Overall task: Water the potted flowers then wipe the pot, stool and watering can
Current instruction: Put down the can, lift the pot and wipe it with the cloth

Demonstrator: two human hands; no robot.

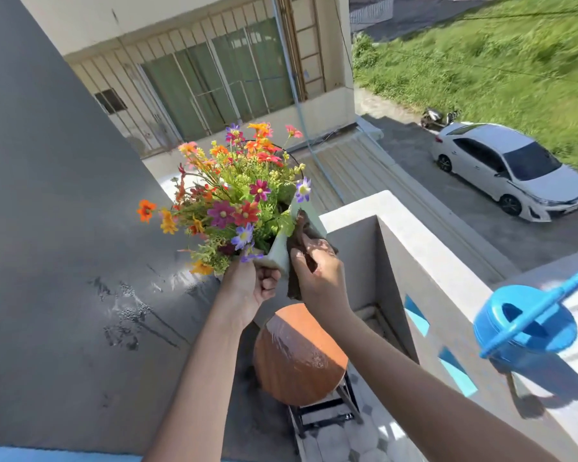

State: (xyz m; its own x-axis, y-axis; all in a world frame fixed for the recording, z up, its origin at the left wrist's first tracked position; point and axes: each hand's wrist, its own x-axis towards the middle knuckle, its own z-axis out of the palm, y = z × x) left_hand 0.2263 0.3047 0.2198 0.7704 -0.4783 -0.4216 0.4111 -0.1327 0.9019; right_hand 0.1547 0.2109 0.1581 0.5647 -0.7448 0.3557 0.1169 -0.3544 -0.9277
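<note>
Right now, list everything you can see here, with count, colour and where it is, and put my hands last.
flower pot: one, pale white, held up in the air above the stool
flowers: one bunch, mixed orange, pink, purple and yellow, in the pot
cloth: one, dark brown, pressed on the pot's side
stool: one, round orange seat that looks wet, black frame, below the pot
watering can: one, blue, on the white ledge at right
ledge: one, white, running along the right
car: one, white, parked on the street below
left hand: grips the pot's lower edge
right hand: holds the cloth against the pot
</note>
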